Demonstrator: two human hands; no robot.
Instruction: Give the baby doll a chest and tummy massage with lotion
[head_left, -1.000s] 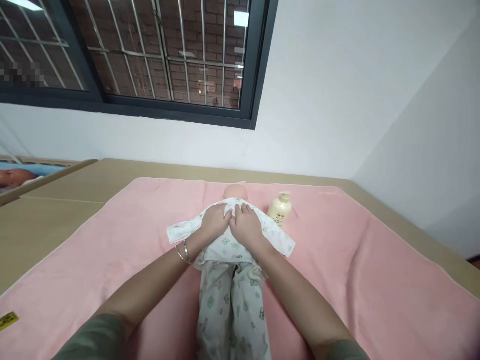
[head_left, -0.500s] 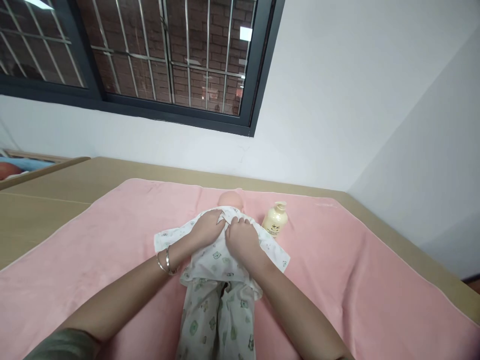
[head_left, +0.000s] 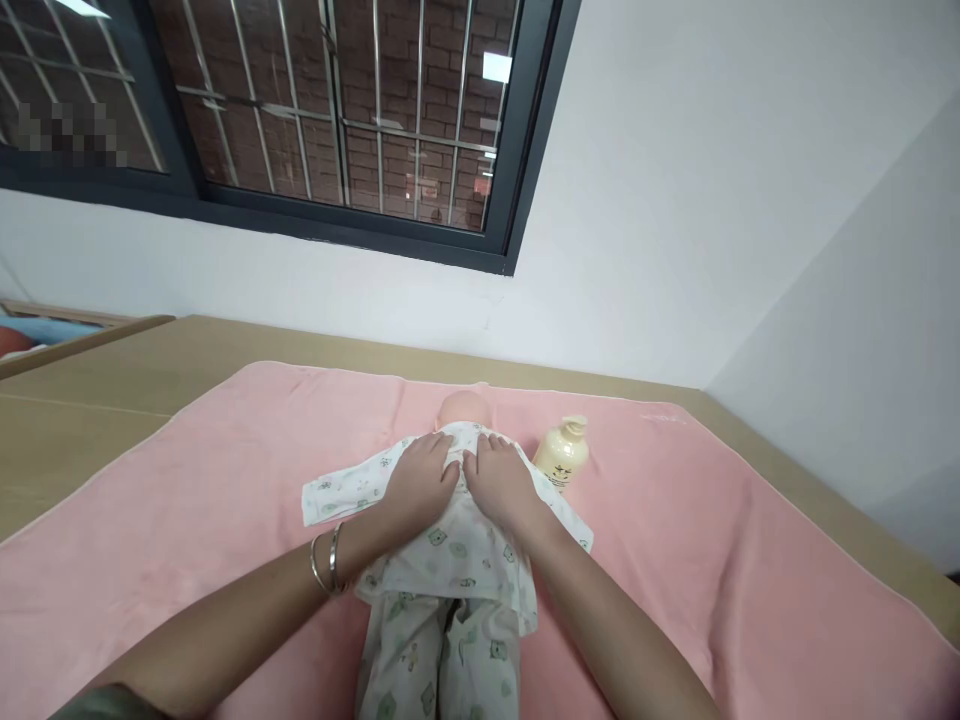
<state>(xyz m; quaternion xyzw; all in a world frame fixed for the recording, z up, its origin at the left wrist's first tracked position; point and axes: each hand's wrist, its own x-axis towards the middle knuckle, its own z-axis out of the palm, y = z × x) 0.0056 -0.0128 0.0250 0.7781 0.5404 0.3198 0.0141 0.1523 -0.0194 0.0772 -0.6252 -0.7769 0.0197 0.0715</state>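
Observation:
A baby doll lies stretched out on a pink blanket (head_left: 637,560), its bald head (head_left: 465,408) toward the wall. It wears a white patterned top (head_left: 450,545) with sleeves spread sideways, and matching trousers (head_left: 405,650). My left hand (head_left: 421,480) rests flat on the chest of the top, fingers stretched out, two bangles on the wrist. Beside it my right hand (head_left: 501,480) lies on the other half of the chest, fingers also extended. Neither hand grips the cloth. The doll's face and hands are hidden from me.
A pale yellow pump bottle (head_left: 562,452) stands on the blanket right of the doll's shoulder. The blanket covers a wooden surface (head_left: 225,340) that meets a white wall. Above is a dark-framed window (head_left: 337,210) with bars. Blue fabric (head_left: 52,330) shows at the far left.
Both hands have let go of the pinched cloth at the chest and now lie flat with fingers extended. The top looks smoother, and its hem reaches lower.

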